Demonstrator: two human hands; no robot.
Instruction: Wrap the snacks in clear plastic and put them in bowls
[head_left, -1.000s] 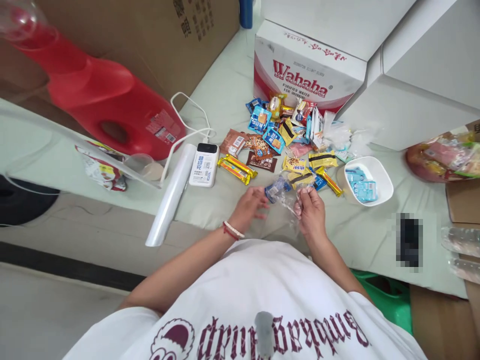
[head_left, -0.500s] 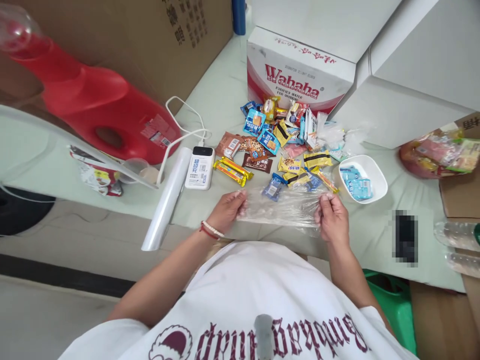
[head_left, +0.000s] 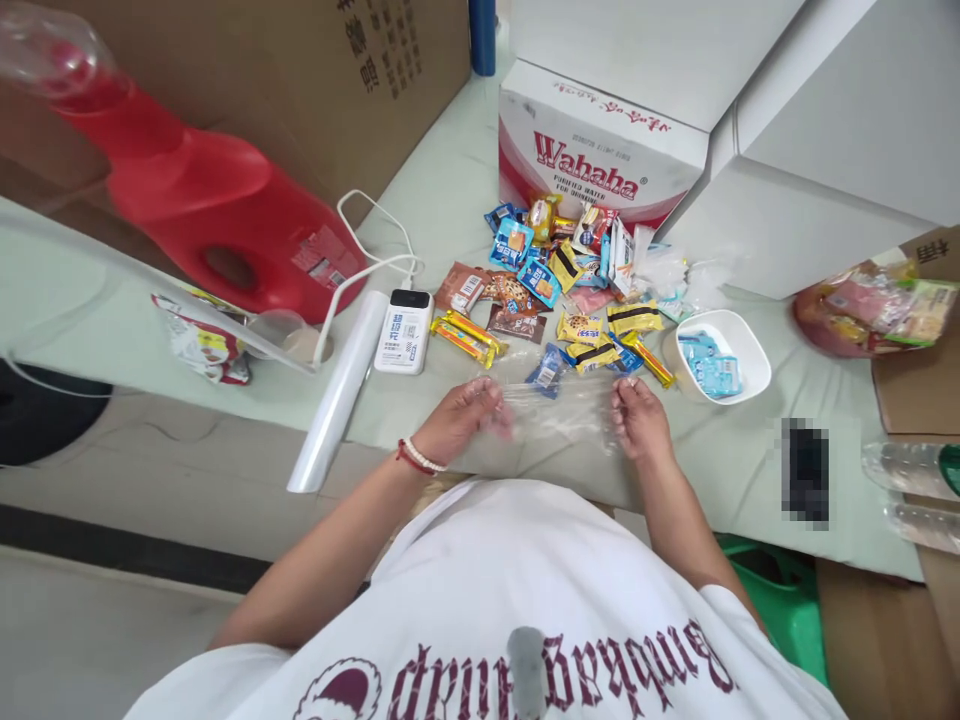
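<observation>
Clearly, from the head view, I have both hands over the near edge of the pale green covered desk [head_left: 720,450], with a clear, crinkled piece of thin plastic [head_left: 562,410] spread between them. The fingers of my left hand [head_left: 457,422] are closed in a pinch on its left end, and some of them show blurred and pinkish through the film. On that wrist I wear a white beaded bracelet with a red cord [head_left: 420,458]. The fingers of my right hand [head_left: 643,420] are curled tight and pinch the right end. I cannot tell whether this plastic is a bag or a flat sheet. At its far edge, partly behind the film, lies a dark blue wrapped packet with a white label [head_left: 549,368]. Just beyond is a loose heap of small, brightly wrapped snacks [head_left: 564,262], reaching back to the white and red Wahaha cardboard carton [head_left: 592,165]. Two slim yellow and red wrapped bars [head_left: 469,340] lie side by side beyond my left hand; farther left are a white rectangular power bank [head_left: 403,335] with a white cable plugged in and a long, shiny roll of clear film [head_left: 337,395]. A big red plastic jug [head_left: 225,200] stands past them. Near my right hand, beyond it and to the right, sits a white, rounded-square plastic bowl [head_left: 756,378], light blue sachets [head_left: 712,368] lying inside.
</observation>
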